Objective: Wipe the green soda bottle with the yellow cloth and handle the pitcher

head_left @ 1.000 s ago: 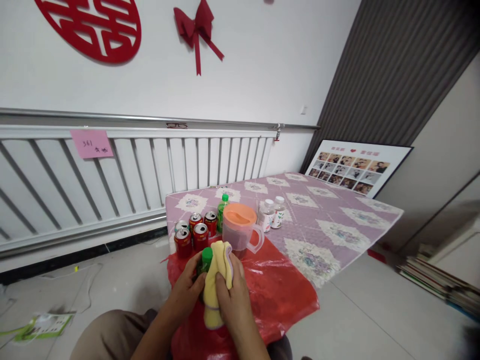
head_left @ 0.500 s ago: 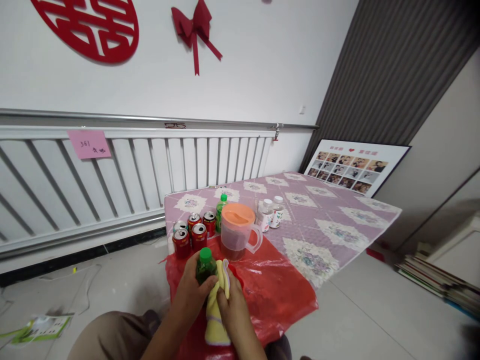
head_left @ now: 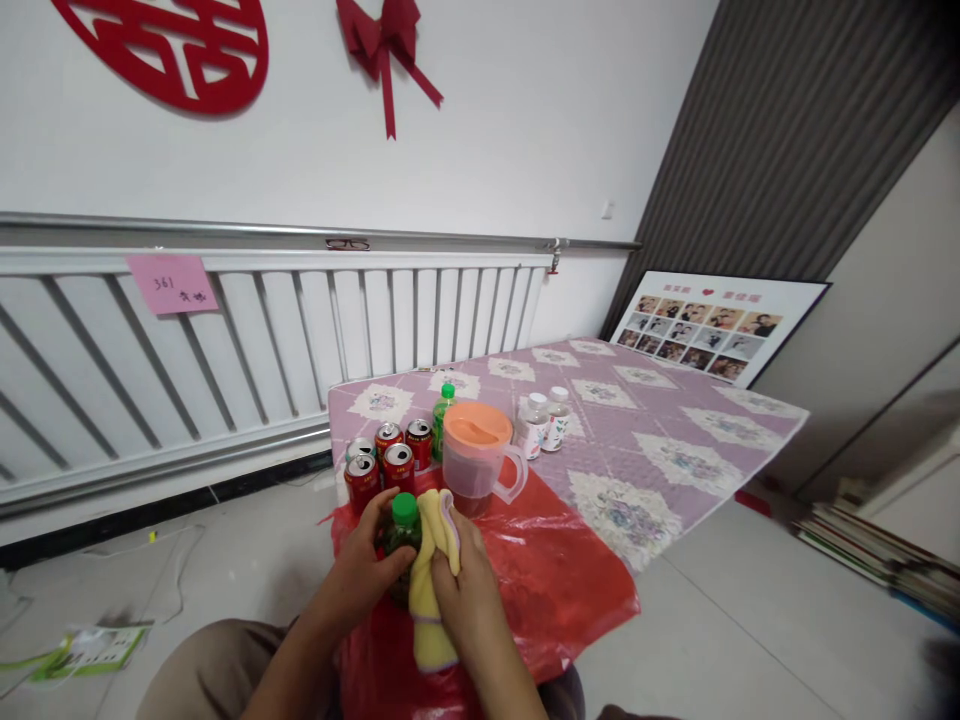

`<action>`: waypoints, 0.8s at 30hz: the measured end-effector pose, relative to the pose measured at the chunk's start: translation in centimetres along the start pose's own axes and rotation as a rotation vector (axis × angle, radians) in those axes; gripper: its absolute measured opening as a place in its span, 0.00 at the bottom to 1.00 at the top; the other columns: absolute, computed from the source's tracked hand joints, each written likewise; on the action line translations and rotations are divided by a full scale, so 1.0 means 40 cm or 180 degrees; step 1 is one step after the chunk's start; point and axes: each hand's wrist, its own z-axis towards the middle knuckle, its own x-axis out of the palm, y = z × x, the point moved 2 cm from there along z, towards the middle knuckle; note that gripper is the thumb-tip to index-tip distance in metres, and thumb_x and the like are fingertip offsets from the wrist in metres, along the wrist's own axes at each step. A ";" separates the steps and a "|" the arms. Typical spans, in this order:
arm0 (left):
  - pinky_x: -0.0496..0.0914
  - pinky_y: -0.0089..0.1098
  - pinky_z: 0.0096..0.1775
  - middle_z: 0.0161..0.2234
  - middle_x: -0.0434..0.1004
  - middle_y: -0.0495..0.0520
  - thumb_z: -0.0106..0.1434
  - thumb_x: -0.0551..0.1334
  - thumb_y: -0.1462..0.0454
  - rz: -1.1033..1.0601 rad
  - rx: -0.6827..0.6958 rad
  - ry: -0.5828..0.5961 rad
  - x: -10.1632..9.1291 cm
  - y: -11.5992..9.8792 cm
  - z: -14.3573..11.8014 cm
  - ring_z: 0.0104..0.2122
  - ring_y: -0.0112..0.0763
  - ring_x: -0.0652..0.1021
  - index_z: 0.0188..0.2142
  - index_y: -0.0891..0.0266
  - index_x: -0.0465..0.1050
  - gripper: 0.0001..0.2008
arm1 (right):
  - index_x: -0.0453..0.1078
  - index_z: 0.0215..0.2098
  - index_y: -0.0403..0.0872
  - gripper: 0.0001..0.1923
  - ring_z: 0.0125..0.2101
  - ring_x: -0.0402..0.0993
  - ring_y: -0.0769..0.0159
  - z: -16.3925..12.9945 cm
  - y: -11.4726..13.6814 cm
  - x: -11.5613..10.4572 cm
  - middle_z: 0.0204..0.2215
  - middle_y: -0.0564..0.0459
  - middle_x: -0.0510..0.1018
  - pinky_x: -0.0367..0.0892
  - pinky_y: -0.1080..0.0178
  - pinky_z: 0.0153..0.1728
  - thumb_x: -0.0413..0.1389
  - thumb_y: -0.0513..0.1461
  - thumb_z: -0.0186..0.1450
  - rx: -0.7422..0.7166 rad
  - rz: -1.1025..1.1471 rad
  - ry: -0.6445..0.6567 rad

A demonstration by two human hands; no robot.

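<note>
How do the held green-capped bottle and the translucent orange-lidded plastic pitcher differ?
The dark-green bottle has a small green cap; the translucent pitcher has a broad orange lid. The pitcher has a side handle; the bottle shows none. The left grip holds the bottle; the pitcher stands unheld. Cap and lid are both on.

Green-capped bottle (head_left: pixel 403 534) beside yellow cloth (head_left: pixel 425 588)

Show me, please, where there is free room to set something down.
The flowered cloth lies bare between the white-capped bottles and the photo board. A smaller free patch is on the red sheet, bordered by the right hand and the jug. Crowded is the left side, where cans and jug stand close.
</note>
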 end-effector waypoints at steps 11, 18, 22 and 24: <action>0.67 0.43 0.56 0.51 0.75 0.56 0.55 0.61 0.67 0.0294 0.0023 0.0175 -0.014 -0.006 0.004 0.52 0.43 0.74 0.54 0.58 0.65 0.26 | 0.63 0.63 0.42 0.31 0.55 0.71 0.54 -0.034 -0.082 0.021 0.54 0.40 0.75 0.68 0.53 0.54 0.49 0.33 0.60 0.0155 -0.0336 0.0287; 0.68 0.42 0.55 0.51 0.73 0.57 0.54 0.61 0.69 0.0421 0.0247 0.0176 -0.022 -0.012 0.011 0.52 0.43 0.74 0.53 0.59 0.68 0.26 | 0.62 0.63 0.47 0.29 0.60 0.65 0.61 0.028 0.048 -0.033 0.59 0.46 0.69 0.61 0.56 0.61 0.49 0.33 0.63 -0.0402 0.0052 -0.0046; 0.70 0.41 0.54 0.51 0.74 0.56 0.54 0.61 0.69 0.0381 0.0200 0.0419 -0.032 -0.023 0.017 0.51 0.42 0.74 0.53 0.58 0.70 0.25 | 0.60 0.64 0.44 0.30 0.60 0.64 0.61 0.051 0.019 -0.012 0.59 0.44 0.69 0.60 0.57 0.61 0.46 0.32 0.63 0.0047 -0.0113 0.0254; 0.69 0.41 0.55 0.53 0.74 0.56 0.55 0.60 0.70 0.0295 0.0157 0.0502 -0.036 -0.025 0.016 0.52 0.41 0.74 0.54 0.57 0.69 0.26 | 0.61 0.64 0.42 0.31 0.58 0.67 0.60 0.048 -0.017 0.003 0.58 0.43 0.71 0.61 0.57 0.59 0.46 0.31 0.62 0.0286 -0.0280 0.0529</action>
